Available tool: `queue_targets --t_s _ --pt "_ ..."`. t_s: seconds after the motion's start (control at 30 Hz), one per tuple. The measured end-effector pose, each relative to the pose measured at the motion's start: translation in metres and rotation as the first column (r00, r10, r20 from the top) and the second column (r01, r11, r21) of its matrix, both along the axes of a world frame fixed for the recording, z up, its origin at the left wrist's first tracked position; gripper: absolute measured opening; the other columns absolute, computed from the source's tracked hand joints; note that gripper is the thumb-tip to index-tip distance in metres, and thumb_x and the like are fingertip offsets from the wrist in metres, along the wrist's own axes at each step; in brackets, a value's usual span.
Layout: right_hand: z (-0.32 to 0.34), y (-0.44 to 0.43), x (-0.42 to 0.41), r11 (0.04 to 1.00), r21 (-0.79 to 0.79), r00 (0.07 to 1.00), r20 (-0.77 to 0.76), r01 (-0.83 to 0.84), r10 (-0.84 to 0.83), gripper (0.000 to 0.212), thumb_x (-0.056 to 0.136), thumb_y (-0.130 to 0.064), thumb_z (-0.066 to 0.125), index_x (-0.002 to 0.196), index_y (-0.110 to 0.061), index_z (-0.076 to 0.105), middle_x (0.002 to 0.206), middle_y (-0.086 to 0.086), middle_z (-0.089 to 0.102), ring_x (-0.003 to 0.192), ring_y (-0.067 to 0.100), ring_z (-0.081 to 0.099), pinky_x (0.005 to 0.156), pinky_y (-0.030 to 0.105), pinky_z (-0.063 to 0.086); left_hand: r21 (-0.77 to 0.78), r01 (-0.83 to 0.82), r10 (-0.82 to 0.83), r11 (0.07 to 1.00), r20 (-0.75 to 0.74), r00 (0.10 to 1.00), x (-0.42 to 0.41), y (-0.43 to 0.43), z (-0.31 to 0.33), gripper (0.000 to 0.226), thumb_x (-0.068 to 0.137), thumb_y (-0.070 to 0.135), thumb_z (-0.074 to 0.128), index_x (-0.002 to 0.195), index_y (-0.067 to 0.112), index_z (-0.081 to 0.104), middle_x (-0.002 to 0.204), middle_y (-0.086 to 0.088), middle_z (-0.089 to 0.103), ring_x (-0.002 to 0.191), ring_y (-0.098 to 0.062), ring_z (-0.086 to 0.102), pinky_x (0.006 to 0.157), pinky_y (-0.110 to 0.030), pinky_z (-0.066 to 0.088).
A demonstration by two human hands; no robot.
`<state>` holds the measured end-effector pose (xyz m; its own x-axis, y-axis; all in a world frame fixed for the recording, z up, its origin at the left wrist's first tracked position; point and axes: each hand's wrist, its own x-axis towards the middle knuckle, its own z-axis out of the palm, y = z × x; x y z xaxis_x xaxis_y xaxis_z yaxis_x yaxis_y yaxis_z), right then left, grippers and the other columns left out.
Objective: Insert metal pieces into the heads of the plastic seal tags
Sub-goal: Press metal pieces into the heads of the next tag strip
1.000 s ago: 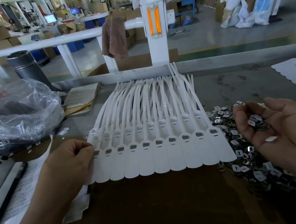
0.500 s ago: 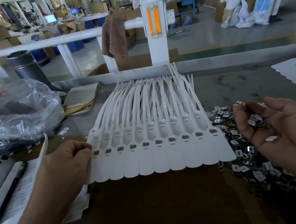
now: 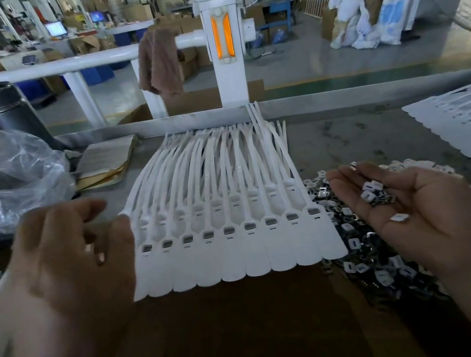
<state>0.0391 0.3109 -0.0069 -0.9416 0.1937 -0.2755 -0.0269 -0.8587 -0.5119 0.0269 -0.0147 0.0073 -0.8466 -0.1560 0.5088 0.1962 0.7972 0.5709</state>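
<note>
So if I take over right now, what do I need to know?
Left hand: loosely curled at the left edge of the seal tags, seemingly empty.
Right hand: palm up, cupping several metal pieces, above the pile on the table.
Done: unclear; the head slots look grey, but I cannot tell which are filled.
To do: check each head, and fill any empty ones.

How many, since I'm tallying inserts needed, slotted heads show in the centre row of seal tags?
9, side by side: from the leftmost head beside the left hand to the rightmost head near the right hand. The left hand may hide more.
</note>
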Motion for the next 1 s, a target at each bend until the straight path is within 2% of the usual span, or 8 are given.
queue_targets --t_s 0.13,0.27,0.33,0.47,0.57,0.7,0.87,1.0 --pt "-0.003 0.001 -0.001 0.999 -0.024 0.997 -0.064 -0.037 0.035 0.063 0.061 0.018 0.046 0.123 0.008 0.054 0.107 0.037 0.067 0.098 0.053 0.067 0.071 0.053 0.061 -0.164 0.162 -0.189 0.973 -0.170 0.967 0.019 0.048 0.005 0.027 0.093 0.047 0.050 0.108 0.025 0.056 0.102 0.009 0.048 0.079 -0.002 0.052 0.057 -0.021 0.044" --pt "-0.001 0.000 -0.001 0.998 0.005 0.994 -0.089 -0.064 0.064 0.061 0.067 0.015 0.042 0.126 0.006 0.052 0.110 0.036 0.067 0.097 0.053 0.068 0.071 0.052 0.061 -0.255 0.394 -0.430 0.883 -0.103 0.897 0.029 0.103 0.007 0.029 0.089 0.044 0.045 0.111 0.030 0.060 0.103 0.017 0.051 0.090 0.003 0.048 0.072 -0.011 0.043" --pt "0.000 0.000 0.000 0.997 -0.002 0.992 -0.095 -0.083 0.082 0.058 0.071 0.010 0.040 0.128 0.006 0.051 0.112 0.035 0.066 0.098 0.051 0.068 0.070 0.052 0.061 -0.250 0.485 -0.519 0.838 -0.093 0.850 0.033 0.133 0.009 0.026 0.089 0.043 0.049 0.108 0.031 0.063 0.103 0.013 0.057 0.092 -0.001 0.051 0.077 -0.015 0.045" --pt "0.006 0.002 0.005 0.991 0.002 0.988 -0.083 -0.133 0.133 0.064 0.064 -0.010 0.065 0.126 0.003 0.054 0.117 0.029 0.067 0.096 0.043 0.071 0.062 0.049 0.061 -0.279 0.558 -0.595 0.781 -0.062 0.802 0.031 0.177 0.011 0.018 0.089 0.038 0.058 0.091 0.024 0.068 0.092 0.005 0.061 0.087 -0.013 0.053 0.075 -0.031 0.047" --pt "0.005 0.006 0.008 0.987 0.004 0.985 -0.066 -0.160 0.160 0.047 0.091 -0.040 0.052 0.116 -0.001 0.058 0.122 0.027 0.066 0.105 0.039 0.069 0.080 0.051 0.060 -0.202 0.612 -0.624 0.765 0.003 0.781 0.026 0.193 0.006 0.018 0.090 0.040 0.057 0.093 0.025 0.065 0.092 0.006 0.059 0.087 -0.011 0.052 0.072 -0.029 0.045" --pt "0.001 0.008 0.008 0.986 0.007 0.986 -0.035 -0.166 0.166 0.058 0.093 -0.056 0.046 0.112 -0.003 0.060 0.121 0.024 0.068 0.108 0.037 0.069 0.092 0.049 0.056 -0.181 0.652 -0.655 0.736 0.053 0.754 0.023 0.207 0.002 0.024 0.093 0.043 0.051 0.098 0.026 0.068 0.091 0.007 0.058 0.081 -0.010 0.053 0.067 -0.030 0.046" --pt "0.002 0.008 0.009 0.982 -0.031 0.981 -0.057 -0.186 0.184 0.047 0.095 -0.047 0.047 0.100 -0.003 0.064 0.113 0.025 0.071 0.103 0.037 0.071 0.083 0.054 0.056 -0.198 0.649 -0.649 0.735 0.074 0.757 0.021 0.213 0.003 0.023 0.097 0.034 0.045 0.099 0.022 0.064 0.094 0.005 0.058 0.083 -0.011 0.053 0.074 -0.035 0.049" --pt "0.001 0.011 0.007 0.992 0.059 0.993 -0.035 -0.113 0.115 0.025 0.090 -0.010 0.050 0.078 -0.008 0.072 0.077 0.011 0.073 0.065 0.022 0.073 0.055 0.030 0.060 -0.014 0.642 -0.640 0.767 0.065 0.766 0.026 0.199 0.014 0.014 0.096 0.035 0.049 0.089 0.029 0.059 0.083 0.010 0.060 0.074 -0.004 0.056 0.065 -0.026 0.050"
